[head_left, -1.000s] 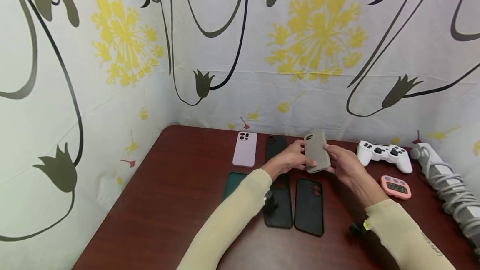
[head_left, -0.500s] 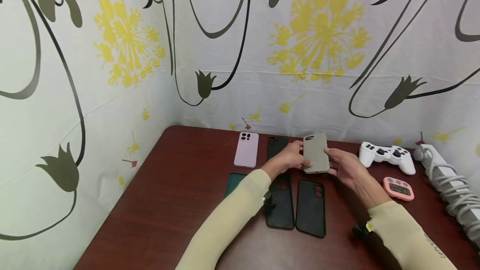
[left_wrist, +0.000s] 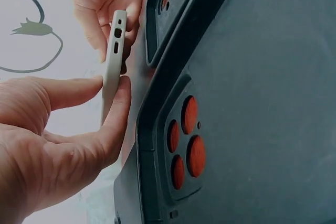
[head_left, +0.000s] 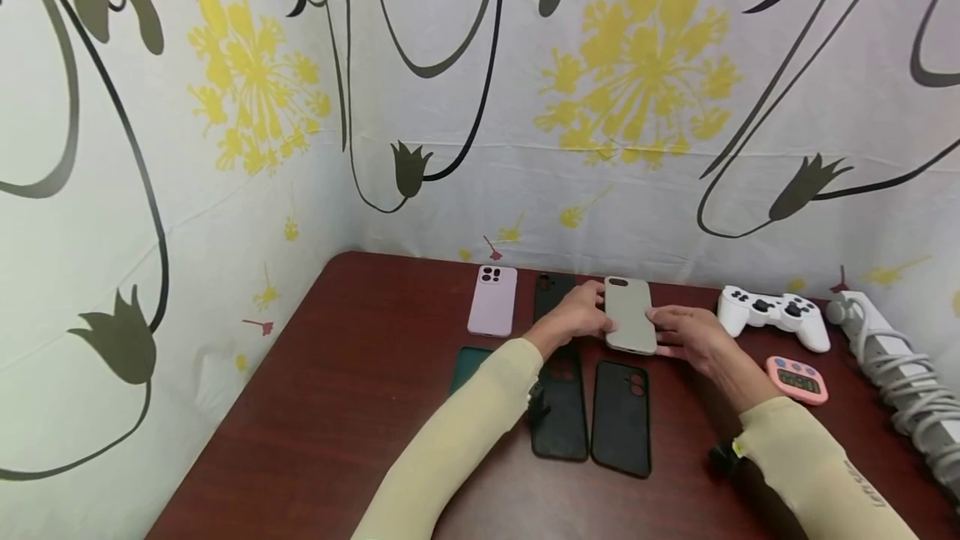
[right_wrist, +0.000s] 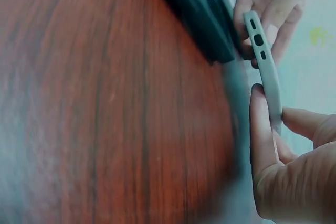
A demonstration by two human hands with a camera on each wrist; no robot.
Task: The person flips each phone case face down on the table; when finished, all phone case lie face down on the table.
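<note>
Flowered wallpaper backs a dark red table (head_left: 360, 407) where several phone cases lie in rows. Both hands hold a grey case (head_left: 630, 315) just above the wood, in the far row between a black case (head_left: 551, 290) and a white controller (head_left: 772, 311). Its long axis runs away from the person, camera cutout at the far end, back face up. The left hand (head_left: 577, 319) pinches the left long edge between thumb and fingers; the right hand (head_left: 686, 336) pinches the right long edge the same way. The wrist views show the case edge-on, nearly level with the tabletop but with a gap beneath it. Neither hand is plainly nearer; each grips its own side. Two more black cases (head_left: 621, 415) lie just nearer the person.
</note>
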